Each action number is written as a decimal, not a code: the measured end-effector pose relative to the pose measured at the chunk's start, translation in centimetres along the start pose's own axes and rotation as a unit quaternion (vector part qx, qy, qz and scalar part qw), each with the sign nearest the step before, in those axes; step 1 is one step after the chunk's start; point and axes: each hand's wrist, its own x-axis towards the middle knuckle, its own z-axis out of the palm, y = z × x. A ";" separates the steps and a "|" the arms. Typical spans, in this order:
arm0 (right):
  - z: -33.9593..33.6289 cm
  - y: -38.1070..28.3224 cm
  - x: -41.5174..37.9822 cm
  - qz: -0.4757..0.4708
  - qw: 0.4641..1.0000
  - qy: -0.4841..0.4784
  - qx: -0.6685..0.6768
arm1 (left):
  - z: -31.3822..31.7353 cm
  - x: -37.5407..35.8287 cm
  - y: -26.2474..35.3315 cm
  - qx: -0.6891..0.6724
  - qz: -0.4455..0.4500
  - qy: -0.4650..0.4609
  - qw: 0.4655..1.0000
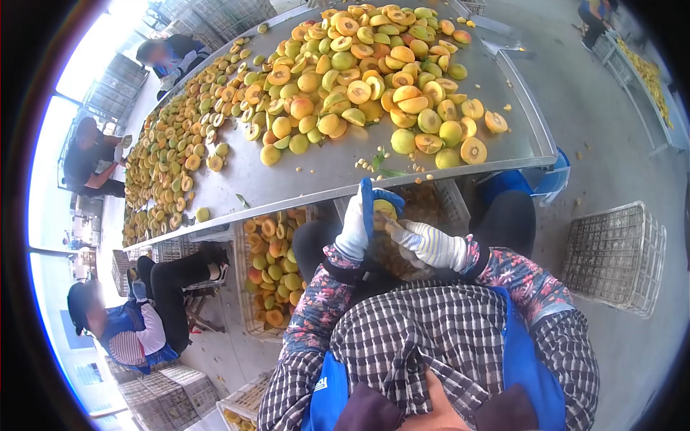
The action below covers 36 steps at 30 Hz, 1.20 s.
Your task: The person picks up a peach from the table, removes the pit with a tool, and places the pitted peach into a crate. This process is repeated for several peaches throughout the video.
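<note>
fruit (384, 209), yellow-green, sits low in front of the person's chest, just under the near edge of the metal table (302, 176), clasped in the left hand (357, 223). that hand, in a white and blue glove, is curled shut round the fruit and holds it upright, so its top is exposed to the other hand. the right hand (425, 243), in a striped glove, is closed and pressed against the fruit's side; whether it grips a small tool cannot be told, as the fingers hide it. directly beneath both hands a crate (431, 208) holds a brownish mass, probably pits, placed to catch what drops. left of the hands, also under the table, a second crate (269, 276) holds halved orange fruit. above and beyond the hands lies the fruit pile (359, 72), whole and halved, within arm's reach. a seated co-worker (136, 320) is far left of the hands; an empty crate (614, 255) stands to their right.
</note>
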 end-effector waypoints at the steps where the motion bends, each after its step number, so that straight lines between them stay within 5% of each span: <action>1: 0.2 -1.9 -0.5 0.209 0.956 -0.060 0.196 | 0.0 -0.1 -0.1 -0.029 0.008 0.007 1.000; 9: 0.8 -2.2 -0.8 0.249 0.914 -0.063 0.315 | 0.6 0.0 -0.4 -0.051 0.009 0.034 0.998; 16: 1.2 -1.4 -0.7 0.169 0.971 -0.018 0.168 | -0.1 0.6 -0.5 -0.048 -0.099 -0.005 0.994; 18: 0.8 -2.5 -0.9 0.257 0.926 -0.049 0.272 | 0.1 0.6 -0.3 -0.039 -0.104 -0.024 0.994; 21: 0.6 -1.7 -0.9 0.255 0.870 -0.073 0.415 | 1.0 0.6 -0.7 -0.011 -0.031 0.021 0.999; 27: -1.0 -1.8 -1.9 0.222 0.859 -0.151 0.436 | 0.2 0.9 -1.7 -0.298 -0.076 0.042 0.951; 29: -1.4 -2.6 -2.3 0.218 0.889 -0.126 0.381 | -1.3 0.5 -1.9 -0.353 -0.086 0.052 0.930; 31: -2.7 -2.2 -2.8 0.206 0.946 -0.079 0.237 | -2.1 -1.5 0.3 -0.130 -0.017 0.098 0.986; 32: -3.0 -1.9 -2.7 0.171 0.979 -0.044 0.099 | -3.0 -3.0 2.1 -0.114 -0.059 0.092 0.988; 34: -4.8 2.6 -2.3 0.072 0.966 0.023 -0.247 | -4.9 -6.1 4.2 0.033 0.010 0.138 0.990; 35: -5.2 2.7 -2.7 0.070 0.966 0.020 -0.248 | -9.1 -6.8 1.0 0.222 0.166 0.183 0.943; 36: -5.3 2.6 -3.1 0.048 0.965 0.026 -0.258 | -9.5 -9.4 3.4 0.263 0.121 0.261 0.921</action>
